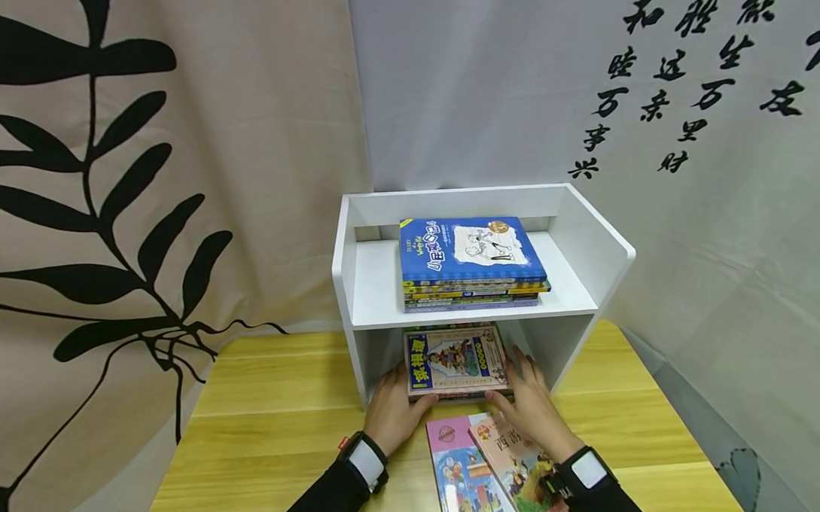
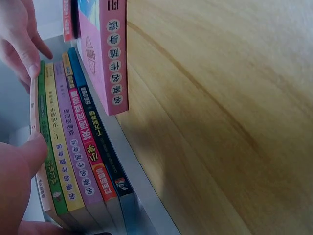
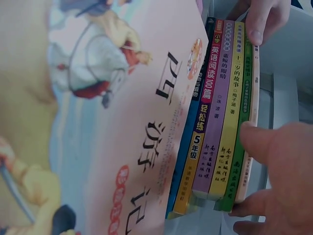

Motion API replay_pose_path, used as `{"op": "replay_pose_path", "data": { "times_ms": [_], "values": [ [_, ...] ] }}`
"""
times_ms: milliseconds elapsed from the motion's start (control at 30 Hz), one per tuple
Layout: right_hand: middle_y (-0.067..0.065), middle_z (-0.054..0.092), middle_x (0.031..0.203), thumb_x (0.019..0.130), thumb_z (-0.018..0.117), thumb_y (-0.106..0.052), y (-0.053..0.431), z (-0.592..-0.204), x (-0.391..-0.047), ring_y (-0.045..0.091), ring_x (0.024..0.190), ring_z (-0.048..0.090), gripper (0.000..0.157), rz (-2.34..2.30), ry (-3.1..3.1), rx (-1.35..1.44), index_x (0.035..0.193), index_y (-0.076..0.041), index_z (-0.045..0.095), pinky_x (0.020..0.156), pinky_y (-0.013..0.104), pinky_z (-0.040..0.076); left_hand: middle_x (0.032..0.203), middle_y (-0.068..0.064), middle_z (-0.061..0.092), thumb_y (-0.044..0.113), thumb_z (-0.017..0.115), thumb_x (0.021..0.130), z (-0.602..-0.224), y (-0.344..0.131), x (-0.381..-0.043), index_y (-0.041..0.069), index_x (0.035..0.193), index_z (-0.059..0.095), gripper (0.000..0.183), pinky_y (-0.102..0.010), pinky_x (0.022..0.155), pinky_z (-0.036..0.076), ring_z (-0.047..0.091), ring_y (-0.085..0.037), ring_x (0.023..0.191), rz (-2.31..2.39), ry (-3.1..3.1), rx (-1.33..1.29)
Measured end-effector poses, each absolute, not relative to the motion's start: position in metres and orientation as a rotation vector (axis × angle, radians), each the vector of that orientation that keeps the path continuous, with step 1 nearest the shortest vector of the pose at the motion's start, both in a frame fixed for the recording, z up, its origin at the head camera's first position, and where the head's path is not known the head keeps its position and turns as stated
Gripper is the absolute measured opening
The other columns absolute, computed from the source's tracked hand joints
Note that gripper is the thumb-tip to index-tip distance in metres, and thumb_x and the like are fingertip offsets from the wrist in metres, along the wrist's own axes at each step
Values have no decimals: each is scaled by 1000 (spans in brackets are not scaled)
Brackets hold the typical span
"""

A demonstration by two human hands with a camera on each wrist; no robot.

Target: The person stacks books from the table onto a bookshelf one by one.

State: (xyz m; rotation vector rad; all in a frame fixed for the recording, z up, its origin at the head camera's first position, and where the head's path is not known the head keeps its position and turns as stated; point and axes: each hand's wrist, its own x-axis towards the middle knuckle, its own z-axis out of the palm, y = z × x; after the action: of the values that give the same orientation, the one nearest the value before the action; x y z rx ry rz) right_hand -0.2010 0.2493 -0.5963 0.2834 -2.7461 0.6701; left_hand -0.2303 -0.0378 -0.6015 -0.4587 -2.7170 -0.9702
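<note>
A book with a beige illustrated cover (image 1: 457,360) tops a stack on the lower shelf. My left hand (image 1: 393,411) holds its left end, thumb on the near spine. At the right end, my right hand (image 1: 529,402) grips the same book, its thumb (image 3: 259,139) on the pale spine and its fingers round the side. Beneath it, the wrist views show a green-spined book (image 3: 243,132), a yellow one (image 2: 61,142), a purple one (image 2: 76,147) and others. The spines face the shelf's front.
The white two-tier shelf (image 1: 370,287) stands on the wooden table (image 1: 273,411). Its upper tier bears a stack topped by a blue book (image 1: 444,273). In front lie a pink-and-blue book (image 1: 458,473) and, partly over it, a pale pink book (image 1: 508,456) under my right wrist.
</note>
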Motion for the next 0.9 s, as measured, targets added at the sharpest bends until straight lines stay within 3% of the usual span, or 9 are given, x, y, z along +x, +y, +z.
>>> {"op": "replay_pose_path", "data": {
  "times_ms": [133, 667, 900],
  "values": [
    [37, 27, 167, 94, 78, -34, 248, -598, -204, 65, 145, 31, 83, 669, -2716, 282, 152, 15, 45, 114, 79, 32, 144, -21, 65, 52, 78, 90, -602, -37, -233, 6, 156, 49, 86, -56, 108, 50, 63, -43, 125, -953, -2718, -451],
    [32, 18, 173, 98, 73, -35, 247, -597, -210, 62, 150, 25, 83, 707, -2791, 236, 155, 14, 39, 120, 74, 26, 129, -16, 70, 52, 77, 91, -600, -33, -236, 8, 144, 59, 72, -55, 99, 53, 66, -39, 115, -981, -2701, -441],
    [31, 19, 173, 97, 75, -37, 248, -598, -210, 62, 150, 26, 83, 711, -2778, 215, 156, 11, 41, 117, 75, 31, 127, -16, 70, 53, 78, 90, -601, -33, -236, 7, 143, 60, 72, -55, 99, 54, 66, -39, 114, -987, -2692, -434]
  ]
}}
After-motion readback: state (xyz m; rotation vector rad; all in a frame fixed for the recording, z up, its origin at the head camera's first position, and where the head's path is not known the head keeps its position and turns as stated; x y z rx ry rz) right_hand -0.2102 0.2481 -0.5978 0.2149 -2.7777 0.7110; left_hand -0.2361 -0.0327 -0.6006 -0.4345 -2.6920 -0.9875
